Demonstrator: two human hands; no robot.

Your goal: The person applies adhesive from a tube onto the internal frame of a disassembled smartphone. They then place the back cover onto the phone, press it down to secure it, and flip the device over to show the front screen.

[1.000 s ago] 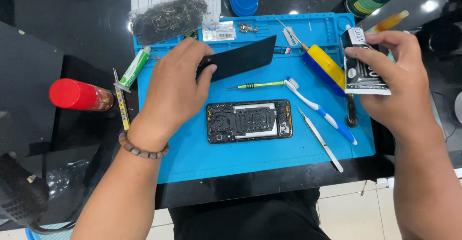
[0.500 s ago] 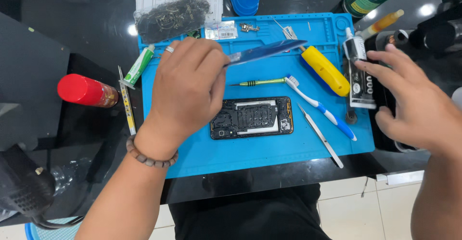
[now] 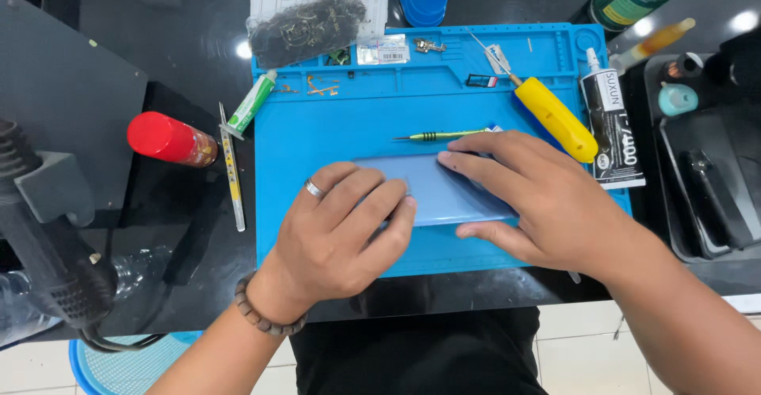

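Note:
A light blue phone back cover (image 3: 440,193) lies flat on the blue work mat (image 3: 317,133), over the spot where the opened phone lay. My left hand (image 3: 341,232) presses down on its left part with fingers spread; a ring and a bead bracelet are on that hand and wrist. My right hand (image 3: 527,197) rests on the cover's right part, fingers flat across it. The phone body underneath is hidden.
A yellow-handled tool (image 3: 555,118), a thin green screwdriver (image 3: 436,135), a black-and-white glue tube (image 3: 614,129), a green-white tube (image 3: 252,103) and a bagged dark part (image 3: 309,26) lie about the mat. A red-capped can (image 3: 170,139) and a black heat gun (image 3: 47,236) are at left.
The back cover, held up by my left hand before, now lies over the phone. My right hand left the glue tube and came onto the cover. The camera view moved closer.

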